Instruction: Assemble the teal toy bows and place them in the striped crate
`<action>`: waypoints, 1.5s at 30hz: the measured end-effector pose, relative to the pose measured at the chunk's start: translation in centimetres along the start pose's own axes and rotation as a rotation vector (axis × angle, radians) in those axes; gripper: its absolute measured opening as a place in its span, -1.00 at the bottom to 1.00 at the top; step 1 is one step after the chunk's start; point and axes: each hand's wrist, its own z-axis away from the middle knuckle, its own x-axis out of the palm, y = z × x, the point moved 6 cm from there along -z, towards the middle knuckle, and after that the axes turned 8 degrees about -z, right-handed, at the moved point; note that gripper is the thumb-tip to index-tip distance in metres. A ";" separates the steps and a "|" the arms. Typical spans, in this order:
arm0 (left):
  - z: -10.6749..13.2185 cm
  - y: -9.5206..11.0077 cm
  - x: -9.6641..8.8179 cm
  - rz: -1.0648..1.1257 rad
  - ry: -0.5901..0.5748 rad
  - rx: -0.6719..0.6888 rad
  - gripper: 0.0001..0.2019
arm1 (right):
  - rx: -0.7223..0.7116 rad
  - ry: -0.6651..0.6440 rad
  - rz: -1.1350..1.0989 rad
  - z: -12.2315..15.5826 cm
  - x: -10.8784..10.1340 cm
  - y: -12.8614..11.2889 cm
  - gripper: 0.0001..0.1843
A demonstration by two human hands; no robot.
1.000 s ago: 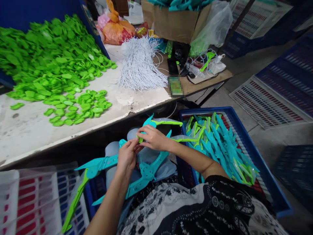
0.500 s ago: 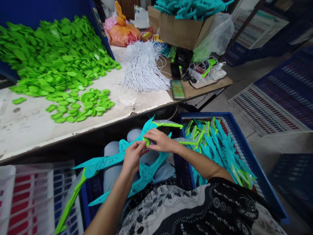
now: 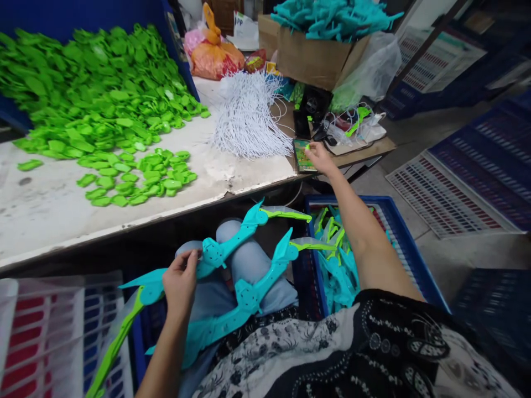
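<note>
Two turquoise bow-shaped plastic toy parts lie across my lap, a far one (image 3: 232,243) and a near one (image 3: 269,276), with lime-green arms and clear film at their ends. My left hand (image 3: 181,279) is closed, its fingers pinched at the left limb of the far part. My right hand (image 3: 321,159) is stretched out to the table's edge, its fingertips over a phone (image 3: 302,157) with a lit screen. A small bright green piece (image 3: 307,147) shows at these fingertips, mostly hidden.
A big heap of green pieces (image 3: 103,94) spills over the white table (image 3: 41,221). Behind the phone lies a bundle of white strings (image 3: 249,116). A box of turquoise parts (image 3: 311,55) stands at the back. To my right, a blue crate (image 3: 415,260) holds finished-looking bows.
My hands have come apart from the green piece they worked on over the far bow. The right has reached forward and right to the phone; the left has moved left along the bow.
</note>
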 end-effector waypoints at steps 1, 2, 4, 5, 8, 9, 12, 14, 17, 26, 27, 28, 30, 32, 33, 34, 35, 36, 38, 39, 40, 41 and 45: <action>0.0 -0.3 0.0 0.008 0.001 -0.016 -0.60 | 0.033 -0.033 0.003 -0.4 0.3 0.1 -0.77; 0.0 -0.4 -0.1 0.018 0.002 -0.030 -0.60 | 0.065 -0.062 0.005 -0.6 0.6 0.2 -0.77; 0.2 -0.2 -0.2 0.041 -0.010 -0.051 -0.63 | 0.109 -0.096 0.009 -0.9 1.1 0.2 -0.74; 0.3 0.0 -0.3 0.051 -0.023 -0.060 -0.64 | 0.123 -0.103 0.010 -1.0 1.2 0.2 -0.71; 0.5 0.6 -0.5 0.075 -0.051 -0.074 -0.68 | 0.130 -0.088 0.003 -1.6 0.8 -0.1 -0.66; 0.6 0.8 -0.5 0.077 -0.055 -0.079 -0.68 | 0.119 -0.066 -0.006 -1.8 0.5 -0.3 -0.66; 0.5 1.1 -1.0 0.095 -0.050 -0.123 -0.66 | 0.063 0.037 -0.054 -1.6 -0.9 -1.4 -0.69; 0.1 1.3 -1.3 0.122 -0.061 -0.149 -0.63 | 0.003 0.070 -0.146 -0.4 -1.3 -2.6 -0.69; -1.0 1.5 -1.3 0.138 -0.160 -0.156 -0.54 | -0.079 -0.019 -0.292 3.6 0.1 -4.8 -0.59; -3.5 1.1 1.9 0.016 -0.514 -0.237 -0.58 | -0.285 -0.481 -0.136 18.7 10.3 -13.0 -0.55; -3.5 1.1 2.3 0.055 -0.542 -0.264 -0.62 | -0.319 -0.519 -0.127 19.5 11.2 -13.6 -0.56; -3.4 1.0 2.7 0.108 -0.572 -0.293 -0.64 | -0.350 -0.556 -0.123 20.1 12.1 -14.1 -0.56; -3.3 1.0 3.3 0.216 -0.639 -0.346 -0.67 | -0.407 -0.617 -0.120 21.0 13.7 -14.9 -0.55; -3.2 1.1 3.6 0.280 -0.696 -0.386 -0.68 | -0.461 -0.667 -0.117 21.8 15.4 -15.5 -0.54; -3.2 1.1 3.6 0.292 -0.712 -0.401 -0.69 | -0.483 -0.696 -0.111 22.2 16.3 -15.8 -0.54; -3.3 1.1 3.6 0.297 -0.720 -0.415 -0.71 | -0.502 -0.723 -0.101 22.6 17.3 -16.1 -0.53; -3.4 1.0 3.6 0.300 -0.730 -0.424 -0.72 | -0.517 -0.749 -0.087 23.0 18.2 -16.4 -0.52; -3.5 1.0 3.6 0.303 -0.740 -0.428 -0.72 | -0.527 -0.772 -0.071 23.5 19.2 -16.6 -0.51; -3.7 0.9 3.6 0.303 -0.756 -0.424 -0.73 | -0.536 -0.797 -0.044 24.2 21.1 -16.8 -0.50; -3.7 0.8 3.7 0.300 -0.765 -0.419 -0.73 | -0.535 -0.803 -0.036 24.4 22.0 -16.9 -0.51; -3.8 0.6 3.7 0.297 -0.774 -0.417 -0.73 | -0.530 -0.808 -0.030 24.6 22.7 -16.9 -0.51; -3.8 0.5 3.8 0.297 -0.782 -0.416 -0.72 | -0.521 -0.812 -0.025 24.8 23.4 -16.9 -0.53; -3.8 0.4 3.9 0.316 -0.830 -0.356 -0.68 | -0.431 -0.823 -0.009 24.7 24.9 -16.4 -0.56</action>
